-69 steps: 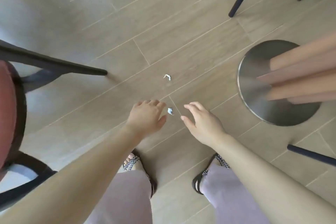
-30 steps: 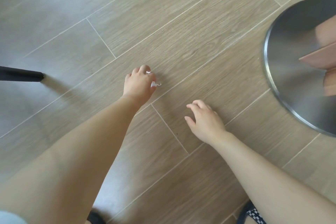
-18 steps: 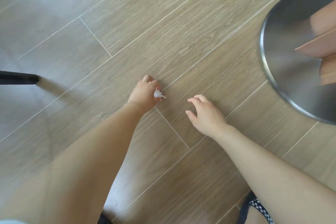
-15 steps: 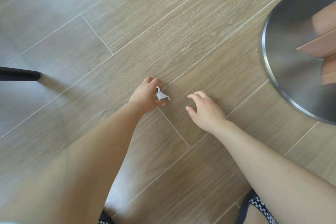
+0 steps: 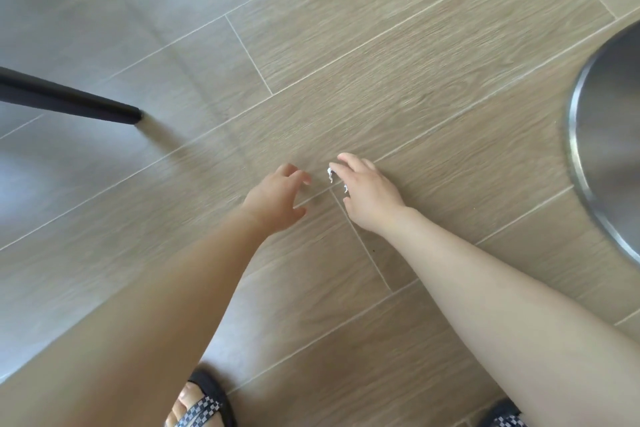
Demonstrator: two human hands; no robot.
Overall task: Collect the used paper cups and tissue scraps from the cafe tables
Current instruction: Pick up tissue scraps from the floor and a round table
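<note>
Both hands met near the middle of the frame, low over the floor [image 5: 381, 45]. The left hand [image 5: 277, 199] was just left of the right hand [image 5: 372, 199], with a narrow gap between them. A tissue scrap [image 5: 330, 174] sat in that gap, pinched at the right hand's fingertips on the side facing the left hand, which held nothing. A chair leg [image 5: 69, 102] ran in from the left edge across the upper left, its foot on the floor, well apart from the hands. A table base [image 5: 602, 149] stood on the floor along the right edge, well right of the right hand. At the bottom edge a sandal [image 5: 202, 406] lay below the left forearm, and the other sandal [image 5: 502, 421] lay toward the lower right, under the right forearm.
</note>
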